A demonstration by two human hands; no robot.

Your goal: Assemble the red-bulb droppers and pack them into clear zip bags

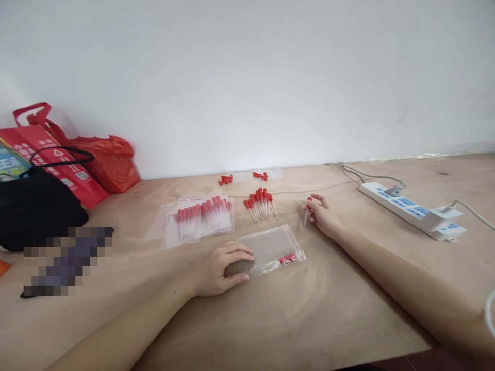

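Note:
My right hand (322, 215) pinches a small dropper with a red rubber bulb (309, 200), its clear tip pointing down at the table. Resting on the left end of a clear zip bag (266, 246) is my left hand (228, 265), with the fingers apart and nothing gripped. Red bulbs (288, 258) lie at the bag's right end. Between the hands and farther back, several loose red-topped droppers (262, 203) lie in a fanned bunch. To their left are overlapping clear bags (197, 219) filled with similar droppers.
Near the wall lie loose red bulbs (225, 180) and another clear bag (243, 176). A white power strip (410, 208) with grey cables is at the right. Red bags (112, 159), a black bag (38, 206) and a blurred-out dark object (67, 263) occupy the left.

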